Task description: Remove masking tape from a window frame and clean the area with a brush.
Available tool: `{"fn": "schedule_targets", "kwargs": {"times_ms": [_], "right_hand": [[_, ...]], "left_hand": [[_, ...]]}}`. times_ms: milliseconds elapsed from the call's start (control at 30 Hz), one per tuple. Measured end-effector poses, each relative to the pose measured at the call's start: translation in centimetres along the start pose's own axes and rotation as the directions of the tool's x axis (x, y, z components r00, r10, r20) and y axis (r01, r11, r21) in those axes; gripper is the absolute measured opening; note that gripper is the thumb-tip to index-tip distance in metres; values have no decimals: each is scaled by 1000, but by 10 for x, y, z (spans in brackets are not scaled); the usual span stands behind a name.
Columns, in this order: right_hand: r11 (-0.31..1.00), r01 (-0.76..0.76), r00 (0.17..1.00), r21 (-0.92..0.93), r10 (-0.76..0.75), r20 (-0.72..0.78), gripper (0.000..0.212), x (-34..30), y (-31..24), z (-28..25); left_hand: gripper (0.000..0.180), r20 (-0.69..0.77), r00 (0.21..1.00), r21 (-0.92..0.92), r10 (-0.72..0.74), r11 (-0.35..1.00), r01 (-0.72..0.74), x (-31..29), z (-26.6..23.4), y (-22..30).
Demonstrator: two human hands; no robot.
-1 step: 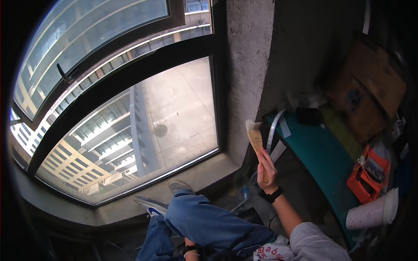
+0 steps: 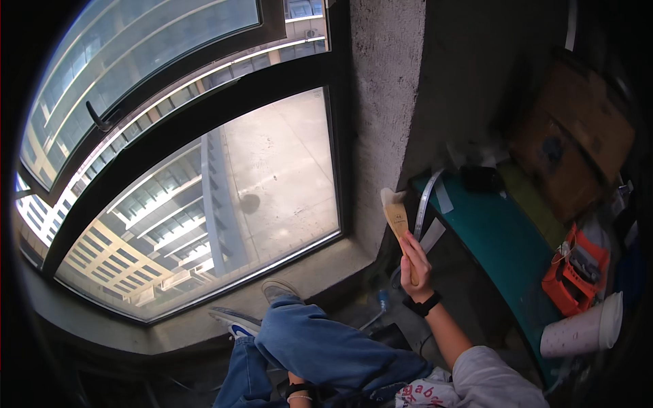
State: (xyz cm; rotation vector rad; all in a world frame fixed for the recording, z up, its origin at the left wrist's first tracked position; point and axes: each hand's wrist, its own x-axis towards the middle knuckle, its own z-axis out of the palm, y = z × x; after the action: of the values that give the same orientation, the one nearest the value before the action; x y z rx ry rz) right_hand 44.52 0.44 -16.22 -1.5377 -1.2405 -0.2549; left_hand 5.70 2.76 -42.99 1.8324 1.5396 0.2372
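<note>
From my remote seat, I had the right hand (image 2: pixel 417 268) up and busy: fingers curled firmly around the brush (image 2: pixel 396 221), gripping the lower part of its wooden handle. And there was the brush itself, rising from the fist, leaning a little to the left, pale tip uppermost, right by the edge of the wall (image 2: pixel 384 122). Whether tip and wall touched, I couldn't tell!

The right forearm (image 2: pixel 451 333) climbed on a slant, up and leftward from the sleeve (image 2: pixel 493 374), with the wrist close to straight and a black band (image 2: pixel 423 304) circling it. The hand was well clear of the lap, raised beyond the knees of the jeans (image 2: pixel 333 333).

Over to the left hand (image 2: pixel 294 377), and what a contrast: low down, tucked behind the thigh, barely a sliver of skin past a bracelet (image 2: pixel 299 398). Spread or closed, I couldn't say.

Just right of the gripping hand ran the green table (image 2: pixel 500 262), with a pale curved strip (image 2: pixel 426 204) at its near corner. Farther right of that hand sat the orange bag (image 2: pixel 575 275), and below the bag, a tilted cup (image 2: pixel 578 333). Off to the hand's left, the window (image 2: pixel 279 190) blazed with daylight.
</note>
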Motion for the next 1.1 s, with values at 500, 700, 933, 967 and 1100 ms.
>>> {"fn": "schedule_targets", "kwargs": {"times_ms": [500,700,933,967,1100], "right_hand": [[949,-295,949,113,278,145,25,-76,49,6],[993,36,995,114,-26,-92,36,-48,15,-10],[999,-1,998,51,4,-66,33,-27,29,11],[998,-13,998,56,16,-56,32,-27,27,14],[997,-69,997,45,70,-32,31,-33,33,11]], "left_hand": [[39,45,998,54,38,998,-40,1,-6,3],[38,38,999,52,17,998,-19,-3,-15,5],[36,48,999,57,3,998,-6,-14,-18,2],[36,49,999,56,0,998,-3,-15,-18,1],[35,59,998,53,3,999,-6,-17,-16,1]]}}
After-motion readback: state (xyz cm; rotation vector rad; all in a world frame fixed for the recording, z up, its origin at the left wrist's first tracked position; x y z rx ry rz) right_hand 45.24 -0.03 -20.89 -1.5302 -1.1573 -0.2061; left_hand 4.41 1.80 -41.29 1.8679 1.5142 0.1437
